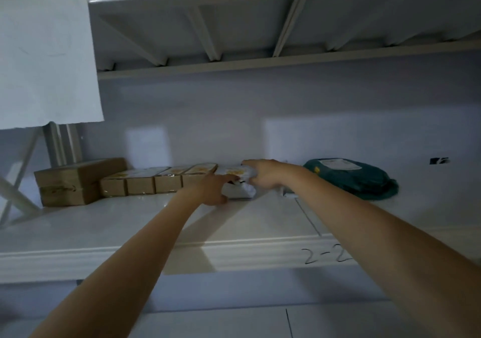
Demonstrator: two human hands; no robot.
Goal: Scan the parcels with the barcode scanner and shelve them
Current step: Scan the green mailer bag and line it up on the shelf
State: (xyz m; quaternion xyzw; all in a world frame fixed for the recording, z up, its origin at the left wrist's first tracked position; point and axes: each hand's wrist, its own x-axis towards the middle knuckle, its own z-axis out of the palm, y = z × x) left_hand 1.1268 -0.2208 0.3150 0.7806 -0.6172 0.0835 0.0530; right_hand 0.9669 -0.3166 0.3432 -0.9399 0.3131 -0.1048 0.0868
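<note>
Both hands [212, 189] [261, 176] grip one white parcel [238, 181] — crumpled, yellow-labelled — on shelf [130, 223].

I see a white shelf board [125, 223] w/ smooth, semi-gloss finish, prob. painted metal or laminate, can't tell which. At 9 o'clock, a brown cardboard box [78, 181], matt, w/ shiny clear tape. Next to it, a row of small cartons [156, 181]: matt kraft card, glossy film on top. White parcel [238, 182] under both hands looks like crinkled plastic w/ paper label. At 3 o'clock, green poly mailer [359, 179], soft plastic, slight sheen, paper label. White paper sheet [44, 51] at 10 o'clock, matt.
</note>
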